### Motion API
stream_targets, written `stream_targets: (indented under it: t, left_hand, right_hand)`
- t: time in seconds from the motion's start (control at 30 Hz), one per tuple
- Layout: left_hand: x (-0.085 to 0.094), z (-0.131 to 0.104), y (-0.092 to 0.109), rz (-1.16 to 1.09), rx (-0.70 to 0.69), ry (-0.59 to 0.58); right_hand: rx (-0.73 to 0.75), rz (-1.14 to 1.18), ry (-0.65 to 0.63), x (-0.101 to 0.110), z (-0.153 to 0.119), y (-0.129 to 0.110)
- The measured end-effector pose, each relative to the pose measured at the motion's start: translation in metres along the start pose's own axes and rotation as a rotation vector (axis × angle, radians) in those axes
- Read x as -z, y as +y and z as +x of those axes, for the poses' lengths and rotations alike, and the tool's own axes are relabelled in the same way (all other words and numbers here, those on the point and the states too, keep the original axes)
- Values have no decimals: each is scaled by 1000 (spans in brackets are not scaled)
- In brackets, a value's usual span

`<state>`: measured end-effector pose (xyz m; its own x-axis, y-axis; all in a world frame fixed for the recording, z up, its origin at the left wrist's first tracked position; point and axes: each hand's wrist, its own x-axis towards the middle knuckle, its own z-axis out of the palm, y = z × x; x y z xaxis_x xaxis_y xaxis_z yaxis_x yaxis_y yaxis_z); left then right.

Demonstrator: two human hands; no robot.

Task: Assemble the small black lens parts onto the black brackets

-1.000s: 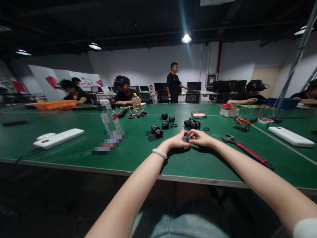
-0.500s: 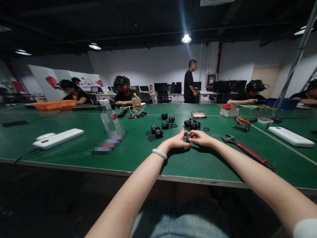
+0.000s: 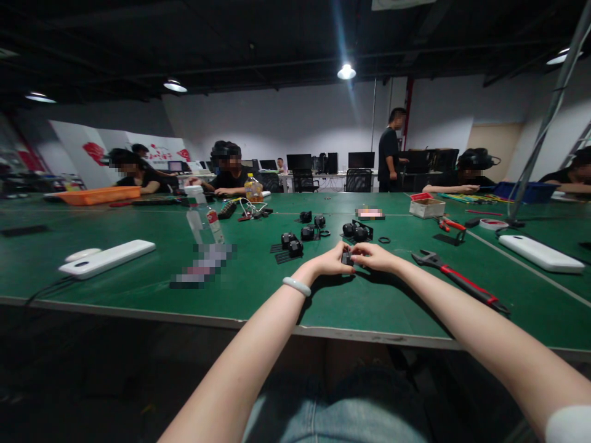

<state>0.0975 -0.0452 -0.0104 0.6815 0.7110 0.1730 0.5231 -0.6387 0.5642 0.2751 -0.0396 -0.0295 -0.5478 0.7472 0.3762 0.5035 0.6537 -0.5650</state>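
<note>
Between my hands, just above the green table (image 3: pixel 378 307), is a small black part (image 3: pixel 347 257); its exact kind is hard to make out. My left hand (image 3: pixel 333 259) is closed around its left side, thumb toward me. My right hand (image 3: pixel 373 256) pinches at its right side with the fingertips. Beyond my hands lies a cluster of black parts with rounded bodies and flat slotted plates (image 3: pixel 357 232). More such black parts (image 3: pixel 292 243) sit to the left of it. A black ring (image 3: pixel 384 240) lies flat just past my right hand.
An adjustable wrench (image 3: pixel 462 280) with red-black handle lies right of my right arm. Farther right are pliers (image 3: pixel 455 227), a small box (image 3: pixel 427 208) and a white power bank (image 3: pixel 541 253). A clear bottle (image 3: pixel 196 215) and another white device (image 3: pixel 108 259) stand left. Co-workers sit across the table.
My hands stay in nearly the same place on the black part, with my right fingers shifting slightly. In the background, a standing person has moved to the right.
</note>
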Motion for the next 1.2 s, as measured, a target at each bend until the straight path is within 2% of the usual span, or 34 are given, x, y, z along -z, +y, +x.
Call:
stream_targets:
  t: [0.3, 0.47, 0.63, 0.83, 1.2]
  left_hand:
    - [1, -1, 4, -3, 22, 9]
    - [1, -2, 7, -26, 48, 4]
    - [2, -3, 7, -36, 42, -1]
    - [2, -2, 5, -26, 33, 17]
    - [2, -3, 6, -55, 9, 10]
  right_hand:
    - [-25, 16, 3, 0, -1, -2]
    - [-64, 104, 9, 0, -3, -3]
    - [11, 199, -15, 1, -4, -5]
    - [49, 185, 10, -1, -3, -1]
    - [30, 124, 17, -1, -4, -4]
